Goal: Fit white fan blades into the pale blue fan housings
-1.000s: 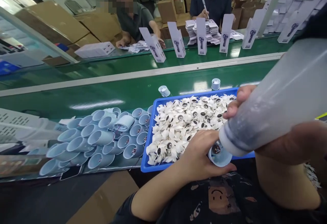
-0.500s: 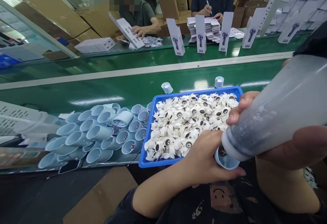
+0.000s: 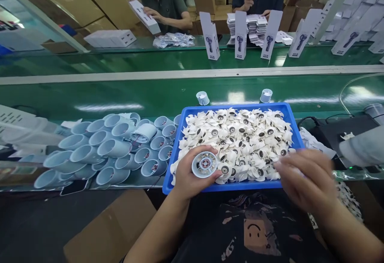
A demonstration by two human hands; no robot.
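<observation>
My left hand (image 3: pixel 187 173) is closed around a light-blue fan housing (image 3: pixel 204 164), its open end turned up. A round motor part with red and copper tones shows inside. Under and behind that hand lies a blue tray (image 3: pixel 295 125) heaped with white fan impellers (image 3: pixel 237 135), many showing dark round hubs. Over the tray's right front corner hovers my right hand (image 3: pixel 309 179), smeared by motion. Whether its curled fingers hold anything cannot be made out. A whitish translucent cylinder (image 3: pixel 364 147) lies at the right edge, apart from my right hand.
Several light-blue housings (image 3: pixel 115 151) are piled left of the tray. Two small light-blue cups (image 3: pixel 203 98) stand behind it on the green belt (image 3: pixel 144 95). A black box (image 3: pixel 348 129) with cables sits right. Across the belt are upright white boxes (image 3: pixel 240 41) and two people at work.
The large translucent cylinder has left my right hand and lies at the right. My left hand has moved left with the housing, to the tray's front. My right hand has drawn away from it.
</observation>
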